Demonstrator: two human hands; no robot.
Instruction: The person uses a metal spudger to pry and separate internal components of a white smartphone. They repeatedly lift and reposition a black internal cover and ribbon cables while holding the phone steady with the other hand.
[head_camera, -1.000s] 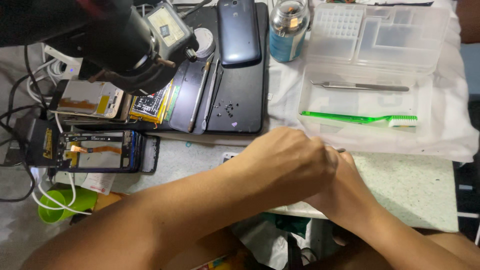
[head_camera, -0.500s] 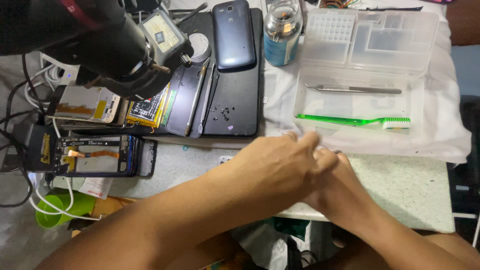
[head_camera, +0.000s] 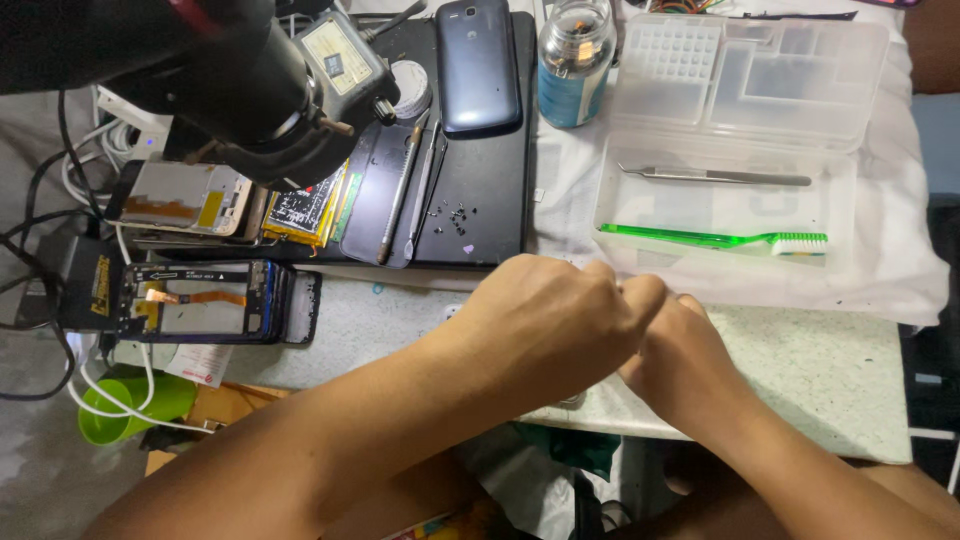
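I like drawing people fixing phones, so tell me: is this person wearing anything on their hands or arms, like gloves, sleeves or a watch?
No. The left hand and right hand are bare: no gloves, and no rings or watch that I can see. Both forearms are uncovered too, with no sleeves in view as far as the picture's bottom edge.

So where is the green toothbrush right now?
In the head view, the green toothbrush lies in the clear plastic tray at the upper right, just below the metal tweezers and beyond the two hands.
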